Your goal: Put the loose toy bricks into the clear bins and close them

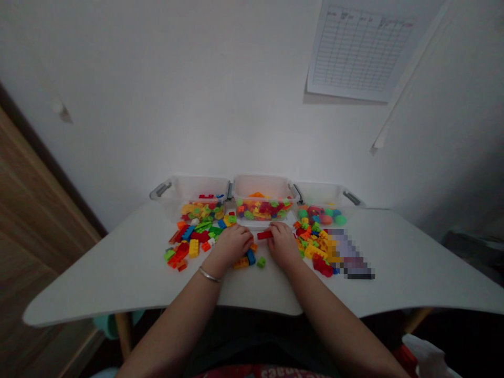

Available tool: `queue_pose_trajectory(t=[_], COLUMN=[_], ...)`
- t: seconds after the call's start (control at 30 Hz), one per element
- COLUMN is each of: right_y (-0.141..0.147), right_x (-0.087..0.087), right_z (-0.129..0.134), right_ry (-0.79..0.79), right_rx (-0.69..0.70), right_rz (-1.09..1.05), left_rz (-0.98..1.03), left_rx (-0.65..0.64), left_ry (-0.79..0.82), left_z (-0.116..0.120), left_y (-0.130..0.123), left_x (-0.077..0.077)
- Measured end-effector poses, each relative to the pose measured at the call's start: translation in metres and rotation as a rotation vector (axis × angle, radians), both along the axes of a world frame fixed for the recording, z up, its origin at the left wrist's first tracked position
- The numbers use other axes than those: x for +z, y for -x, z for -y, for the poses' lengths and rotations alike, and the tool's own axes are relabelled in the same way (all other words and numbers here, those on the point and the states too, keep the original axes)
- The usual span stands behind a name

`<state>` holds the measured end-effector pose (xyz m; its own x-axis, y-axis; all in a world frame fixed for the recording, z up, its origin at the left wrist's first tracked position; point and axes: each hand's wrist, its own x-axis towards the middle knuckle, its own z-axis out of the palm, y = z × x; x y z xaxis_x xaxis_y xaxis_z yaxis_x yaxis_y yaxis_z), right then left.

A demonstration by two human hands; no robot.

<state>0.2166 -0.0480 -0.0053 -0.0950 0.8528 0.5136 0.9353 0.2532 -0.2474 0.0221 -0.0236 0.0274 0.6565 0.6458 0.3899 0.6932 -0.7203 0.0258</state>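
Note:
My right hand point(282, 244) is closed on a long red building brick point(263, 235), which sticks out to the left from its fingertips. My left hand point(231, 244) is curled just left of it, its fingers bent down; a bit of red shows at the fingertips, but most of what it grips is hidden. Close below my left hand lie a blue brick point(251, 256) and an orange brick point(241, 263). A small green brick point(261, 262) rests on the white table point(271, 291) between my wrists.
Loose bricks lie left, including a yellow brick point(193, 248), and another pile point(315, 252) lies right, beside a pixelated flat object point(354, 257). Along the wall stand a left bin point(197, 186), a middle bin point(263, 185) and a right bin point(321, 190), all clear plastic with colourful pieces.

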Motion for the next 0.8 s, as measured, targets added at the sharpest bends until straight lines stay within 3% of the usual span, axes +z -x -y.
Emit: queue_pose_trajectory(t=[0.23, 0.4, 0.53, 0.67, 0.8], right_y=[-0.001, -0.008, -0.016, -0.026, -0.037], right_x=[0.003, 0.011, 0.027, 0.049, 0.061], right_z=[-0.004, -0.019, -0.033, -0.042, -0.050], right_ry=[-0.056, -0.100, -0.188, -0.198, -0.222], right_rx=[0.139, 0.116, 0.127, 0.116, -0.038], right_rz=[-0.346, -0.921, -1.338, -1.293, -1.069], left_rz=[0.021, 0.067, 0.091, 0.100, 0.121], left_rx=[-0.017, -0.030, -0.020, -0.013, -0.021], left_ry=[0.008, 0.056, 0.052, 0.065, 0.103], left_z=[-0.003, -0.003, -0.003, -0.003, -0.006], left_y=[0.003, 0.004, 0.004, 0.005, 0.007], left_x=[-0.006, -0.007, -0.007, -0.008, -0.010])
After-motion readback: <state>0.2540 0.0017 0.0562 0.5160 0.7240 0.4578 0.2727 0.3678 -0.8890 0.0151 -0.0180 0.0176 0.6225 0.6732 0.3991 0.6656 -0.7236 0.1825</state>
